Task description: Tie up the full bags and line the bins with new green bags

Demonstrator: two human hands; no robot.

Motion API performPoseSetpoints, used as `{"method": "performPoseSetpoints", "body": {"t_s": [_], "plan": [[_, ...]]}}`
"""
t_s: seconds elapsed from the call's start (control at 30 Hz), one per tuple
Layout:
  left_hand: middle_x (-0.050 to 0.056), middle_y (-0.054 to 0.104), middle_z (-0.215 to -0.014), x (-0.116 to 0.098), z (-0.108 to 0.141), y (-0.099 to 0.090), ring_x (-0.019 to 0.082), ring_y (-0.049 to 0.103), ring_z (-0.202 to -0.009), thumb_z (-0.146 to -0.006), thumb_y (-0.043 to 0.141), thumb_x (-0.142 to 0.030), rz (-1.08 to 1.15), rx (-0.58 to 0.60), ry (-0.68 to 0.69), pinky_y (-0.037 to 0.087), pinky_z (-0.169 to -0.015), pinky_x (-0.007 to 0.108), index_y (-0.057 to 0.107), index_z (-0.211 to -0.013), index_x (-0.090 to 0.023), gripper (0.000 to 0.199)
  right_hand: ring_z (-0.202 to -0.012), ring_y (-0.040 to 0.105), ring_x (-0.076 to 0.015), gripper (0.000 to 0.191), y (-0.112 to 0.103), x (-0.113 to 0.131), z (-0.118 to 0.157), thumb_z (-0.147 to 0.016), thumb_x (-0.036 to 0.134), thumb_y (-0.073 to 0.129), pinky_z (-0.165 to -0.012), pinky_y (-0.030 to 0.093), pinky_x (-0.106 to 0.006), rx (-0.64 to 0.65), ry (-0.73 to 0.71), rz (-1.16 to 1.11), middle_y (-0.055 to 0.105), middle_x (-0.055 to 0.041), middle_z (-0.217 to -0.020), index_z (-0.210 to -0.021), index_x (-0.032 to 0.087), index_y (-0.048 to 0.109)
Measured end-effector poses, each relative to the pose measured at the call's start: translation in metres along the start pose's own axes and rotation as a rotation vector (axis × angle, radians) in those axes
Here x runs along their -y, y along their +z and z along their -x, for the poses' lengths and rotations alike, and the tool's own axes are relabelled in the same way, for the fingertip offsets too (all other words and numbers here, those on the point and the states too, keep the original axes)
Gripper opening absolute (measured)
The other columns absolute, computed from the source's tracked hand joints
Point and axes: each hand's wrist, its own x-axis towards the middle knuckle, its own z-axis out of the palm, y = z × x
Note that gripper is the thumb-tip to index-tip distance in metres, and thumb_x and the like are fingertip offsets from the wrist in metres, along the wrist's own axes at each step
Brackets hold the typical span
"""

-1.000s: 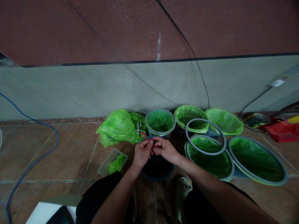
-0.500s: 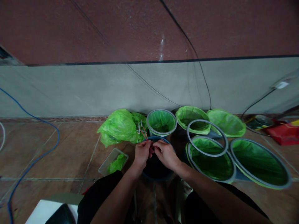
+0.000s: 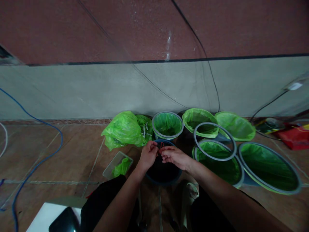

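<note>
Both of my hands are over the mouth of a dark blue bucket-like bin (image 3: 164, 183). A thin red string (image 3: 162, 145) makes a small loop between them. My left hand (image 3: 149, 155) has its fingers curled and the tips at the string. My right hand (image 3: 174, 157) pinches the string from the other side, its outer fingers loosely bent. The string's ends are hidden by the fingers. Nearest behind the bin is a tied bright green plastic bag (image 3: 124, 129), with a green bag with white ties (image 3: 145, 127) beside it.
Bins lined with green bags stand to the right, including a ringed bin (image 3: 269, 167). A loose grey ring (image 3: 195, 138) lies over another. A clear tray (image 3: 109, 169) holds green plastic at left. A blue hose (image 3: 36, 168) crosses the floor; a white box (image 3: 43, 219) is lower left.
My hands have drawn slightly apart, and my right fingers have loosened outward. The red strands that stuck up above my left hand now show as a small loop between the hands.
</note>
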Motion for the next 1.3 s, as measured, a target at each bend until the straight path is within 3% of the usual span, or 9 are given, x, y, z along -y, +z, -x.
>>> {"method": "performPoseSetpoints", "body": {"t_s": [0.17,0.33,0.63,0.77,0.9,1.0,1.07,1.17,1.3], "plan": [[-0.001,0.064,-0.075,0.005,0.004,-0.001,0.012,0.063,-0.066,-0.072,0.050,-0.011,-0.018,0.069,0.091,0.051,-0.066,0.024,0.057,-0.078,-0.019,0.012,-0.056,0.057,-0.0083,0.026,-0.005,0.000,-0.003,-0.054,0.023,0.084,-0.060,0.052,-0.026,-0.016,0.007,-0.144,0.065,0.0004,-0.065,-0.073,0.014,0.069],[0.001,0.070,-0.081,0.001,0.012,-0.002,0.014,0.066,-0.073,-0.075,0.055,-0.014,-0.158,0.089,0.145,0.051,-0.071,0.026,0.062,-0.086,-0.019,0.014,-0.054,0.057,-0.0080,0.027,-0.007,0.001,-0.004,-0.052,0.023,0.086,-0.059,0.051,-0.025,-0.040,0.016,-0.163,0.065,0.0010,-0.063,-0.072,0.014,0.070],[0.004,0.070,-0.087,-0.005,0.020,0.002,0.015,0.066,-0.078,-0.080,0.058,-0.016,-0.296,0.083,0.258,0.049,-0.072,0.027,0.062,-0.089,-0.017,0.010,-0.055,0.057,-0.0077,0.027,-0.012,-0.002,-0.008,-0.054,0.024,0.084,-0.060,0.050,-0.025,-0.059,0.005,-0.054,0.065,0.0010,-0.065,-0.073,0.014,0.068],[0.004,0.068,-0.086,0.003,0.017,-0.001,0.014,0.062,-0.078,-0.082,0.058,-0.017,-0.404,0.079,0.328,0.047,-0.074,0.027,0.062,-0.076,-0.017,0.008,-0.058,0.060,-0.0088,0.028,-0.018,0.001,-0.007,-0.057,0.027,0.084,-0.065,0.051,-0.026,0.009,0.002,0.025,0.066,-0.0004,-0.067,-0.078,0.013,0.071],[0.003,0.067,-0.085,0.004,0.016,-0.004,0.013,0.061,-0.079,-0.085,0.054,-0.016,-0.474,0.082,0.376,0.045,-0.075,0.025,0.061,-0.078,-0.017,0.010,-0.064,0.062,-0.0110,0.028,-0.023,-0.001,-0.009,-0.059,0.027,0.081,-0.071,0.053,-0.029,0.064,-0.013,0.083,0.069,-0.0027,-0.073,-0.082,0.013,0.073],[0.004,0.066,-0.082,0.005,0.016,-0.006,0.014,0.061,-0.076,-0.085,0.049,-0.013,-0.614,0.070,0.336,0.045,-0.072,0.025,0.061,-0.077,-0.017,0.015,-0.062,0.062,-0.0124,0.019,-0.031,-0.008,-0.018,-0.065,0.024,0.072,-0.069,0.052,-0.030,0.010,-0.078,0.278,0.069,-0.0029,-0.071,-0.081,0.014,0.073],[0.006,0.066,-0.082,0.010,0.016,-0.006,0.015,0.062,-0.077,-0.084,0.046,-0.010,-0.801,0.065,0.231,0.045,-0.072,0.026,0.060,-0.076,-0.017,0.018,-0.062,0.063,-0.0136,0.012,-0.036,-0.013,-0.025,-0.069,0.017,0.064,-0.068,0.051,-0.029,-0.120,-0.175,0.577,0.070,-0.0029,-0.069,-0.076,0.016,0.074],[0.010,0.067,-0.086,0.023,0.015,-0.004,0.020,0.065,-0.085,-0.079,0.044,-0.006,-1.030,0.086,0.064,0.045,-0.077,0.029,0.062,-0.080,-0.015,0.020,-0.074,0.067,-0.0169,0.021,-0.043,-0.015,-0.031,-0.073,0.010,0.057,-0.075,0.050,-0.028,-0.300,-0.272,1.032,0.074,-0.0039,-0.078,-0.074,0.019,0.076],[0.013,0.068,-0.092,0.038,0.013,-0.002,0.024,0.066,-0.093,-0.080,0.044,-0.007,-1.057,0.117,-0.015,0.046,-0.083,0.032,0.064,-0.087,-0.013,0.022,-0.080,0.069,-0.0177,0.025,-0.046,-0.012,-0.031,-0.076,0.009,0.055,-0.075,0.049,-0.025,-0.321,-0.246,1.173,0.076,-0.0041,-0.084,-0.080,0.020,0.077]]}}
